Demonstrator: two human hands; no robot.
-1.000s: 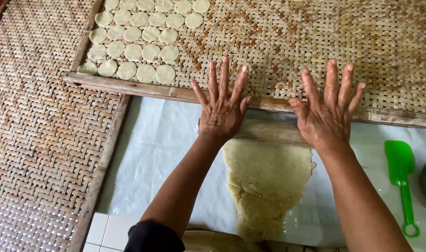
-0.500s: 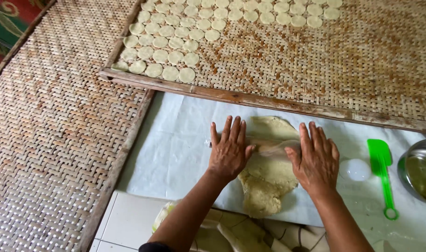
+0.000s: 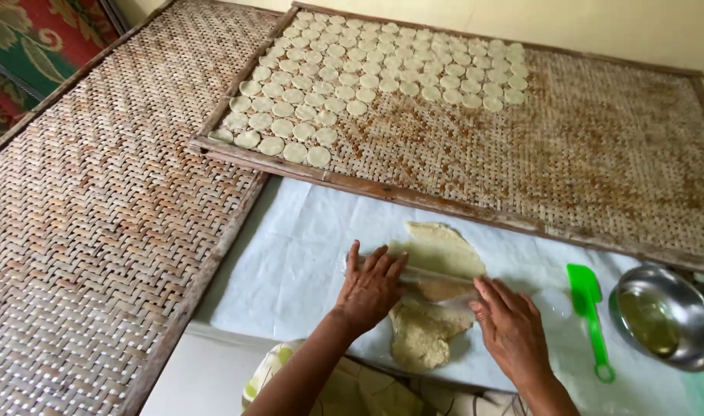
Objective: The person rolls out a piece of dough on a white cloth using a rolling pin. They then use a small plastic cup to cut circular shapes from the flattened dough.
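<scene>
Head view shows a dough sheet [image 3: 438, 250] at lower centre on white plastic [image 3: 290, 262], a rolling pin [image 3: 436, 281] across it. Left hand [image 3: 371, 289] and right hand [image 3: 510, 327] press flat on the pin, fingers straight and close together. Right of them lie a green spatula [image 3: 591, 316] and a metal bowl [image 3: 664, 316]; above, a woven tray [image 3: 598, 154] bears dough discs [image 3: 352, 85].

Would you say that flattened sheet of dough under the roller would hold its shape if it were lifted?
Probably not. The dough sheet looks thin with ragged edges, so it would likely droop and tear. It lies flat against the white cloth, so it may cling slightly.
</scene>
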